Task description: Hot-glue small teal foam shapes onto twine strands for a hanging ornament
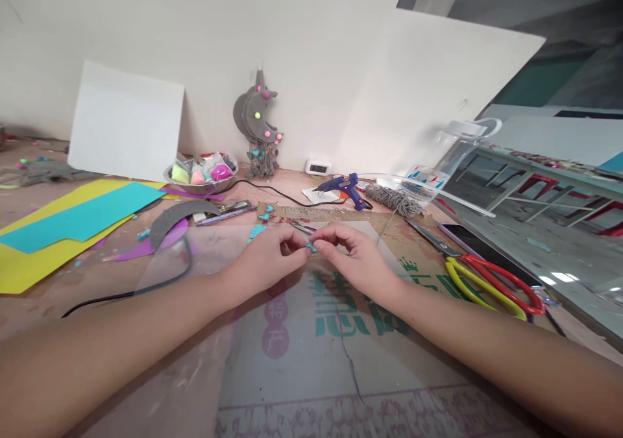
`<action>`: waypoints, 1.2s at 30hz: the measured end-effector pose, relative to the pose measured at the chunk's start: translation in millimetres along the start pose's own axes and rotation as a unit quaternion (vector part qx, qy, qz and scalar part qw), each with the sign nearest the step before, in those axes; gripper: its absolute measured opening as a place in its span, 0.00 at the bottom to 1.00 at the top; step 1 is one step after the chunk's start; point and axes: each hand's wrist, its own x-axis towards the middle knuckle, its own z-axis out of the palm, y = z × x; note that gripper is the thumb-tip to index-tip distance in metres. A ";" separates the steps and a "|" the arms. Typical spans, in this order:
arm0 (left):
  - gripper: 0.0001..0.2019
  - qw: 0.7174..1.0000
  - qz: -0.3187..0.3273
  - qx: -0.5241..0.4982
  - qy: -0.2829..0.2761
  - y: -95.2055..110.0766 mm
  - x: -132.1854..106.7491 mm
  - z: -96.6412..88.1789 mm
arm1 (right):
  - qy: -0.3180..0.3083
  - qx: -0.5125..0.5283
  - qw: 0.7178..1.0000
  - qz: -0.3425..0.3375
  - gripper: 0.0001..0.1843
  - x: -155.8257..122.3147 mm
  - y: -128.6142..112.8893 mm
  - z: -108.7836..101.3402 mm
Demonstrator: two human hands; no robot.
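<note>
My left hand (272,253) and my right hand (348,253) meet over a sheet of cardboard (341,347) in the middle of the table. Both pinch one small teal piece (310,247) between their fingertips. Just beyond my fingers lies a thin metal tool (302,227). More small teal scraps (256,231) lie to the left of it.
A blue glue gun (346,188) and grey twine (389,198) lie behind. Red and yellow scissors (487,279) rest at the right, next to a phone (479,243). At the left are yellow and teal foam sheets (73,220), a bowl of clay (200,173), and a black cable (160,282). A grey moon ornament (257,123) stands at the wall.
</note>
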 end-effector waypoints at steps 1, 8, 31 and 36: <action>0.06 1.000 0.000 0.002 -0.001 -0.2 0.0 0.2 | -0.003 -0.005 1.000 0.001 0.06 -0.1 0.5 0.3; 0.06 1.000 0.000 0.022 -0.005 3.5 -0.8 0.3 | -0.012 -0.013 1.000 0.014 0.07 0.5 1.0 -0.5; 0.11 1.000 -0.019 -0.021 0.007 2.8 0.0 -3.5 | -0.024 0.071 0.995 0.071 0.12 2.7 4.5 -1.0; 0.14 0.999 0.017 -0.028 -0.030 -1.3 0.6 -2.3 | -0.016 0.058 0.997 0.047 0.12 2.3 6.5 -3.8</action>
